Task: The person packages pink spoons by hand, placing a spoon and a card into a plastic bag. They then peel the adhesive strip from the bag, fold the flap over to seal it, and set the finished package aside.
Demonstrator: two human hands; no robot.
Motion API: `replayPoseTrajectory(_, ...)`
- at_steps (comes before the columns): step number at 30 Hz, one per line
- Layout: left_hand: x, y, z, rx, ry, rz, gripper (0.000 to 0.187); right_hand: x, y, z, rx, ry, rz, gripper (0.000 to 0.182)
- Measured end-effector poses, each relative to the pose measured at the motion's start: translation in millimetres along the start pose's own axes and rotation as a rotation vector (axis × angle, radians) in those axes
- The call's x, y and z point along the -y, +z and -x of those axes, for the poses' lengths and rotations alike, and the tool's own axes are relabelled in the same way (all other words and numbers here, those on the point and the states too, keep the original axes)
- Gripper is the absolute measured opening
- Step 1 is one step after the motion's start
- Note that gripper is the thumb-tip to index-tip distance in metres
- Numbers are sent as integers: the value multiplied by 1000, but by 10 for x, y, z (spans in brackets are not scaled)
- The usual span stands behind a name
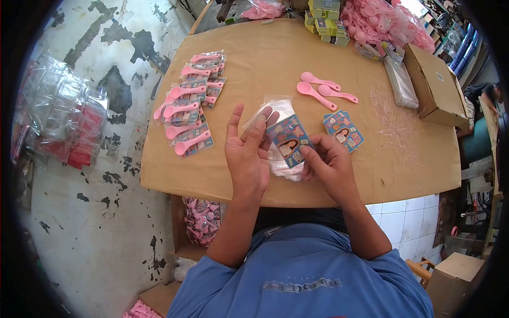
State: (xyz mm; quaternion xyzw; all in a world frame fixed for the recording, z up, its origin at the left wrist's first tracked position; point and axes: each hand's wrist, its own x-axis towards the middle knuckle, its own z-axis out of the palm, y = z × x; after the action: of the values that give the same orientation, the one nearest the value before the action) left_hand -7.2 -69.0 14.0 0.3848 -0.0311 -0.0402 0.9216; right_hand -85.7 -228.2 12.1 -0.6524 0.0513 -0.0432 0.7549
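My left hand [248, 159] pinches a clear plastic bag [269, 108] between thumb and fingers, with its index finger raised. Between the thumb and fingers of my right hand [336, 172] is a blue printed card [290, 142], its upper left corner overlapping the bag. Below the card, a pile of clear bags [283, 168] lies near the table's front edge. To the right rests a small stack of matching cards [344, 129]. Beyond it lie three loose pink measuring spoons [317, 96].
Packed sets of pink spoons with cards [185, 112] cover the table's left side. At the back right sit a heap of pink spoons [376, 21], bundled card stacks [326, 24] and a cardboard box [435, 87]. A box of packed spoons [202, 220] stands below the front edge.
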Motion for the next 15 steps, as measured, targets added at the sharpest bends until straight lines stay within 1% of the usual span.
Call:
replayPoseTrajectory(2,26,43,28,15,1,-33,64,15,-14,1,21,10,41,20)
replayPoseTrajectory(4,49,38,34,46,-13,5,68,22,-31,-21,26,10,25,21)
replayPoseTrajectory(5,60,31,36,61,-20,24,70,26,-31,-33,3,-16,12,21)
replayPoseTrajectory(7,81,12,33,61,-13,7,69,31,-10,-59,-39,-69,-15,20)
replayPoseTrajectory(10,88,21,45,55,-19,-17,68,16,59,-79,-167,-91,-169,19)
replayPoseTrajectory(13,94,55,86,56,-50,-10,68,-49,-25,-116,-73,-68,-124,18)
replayPoseTrajectory(15,124,71,117,69,-73,-14,68,-19,12,-147,-93,-88,-157,18)
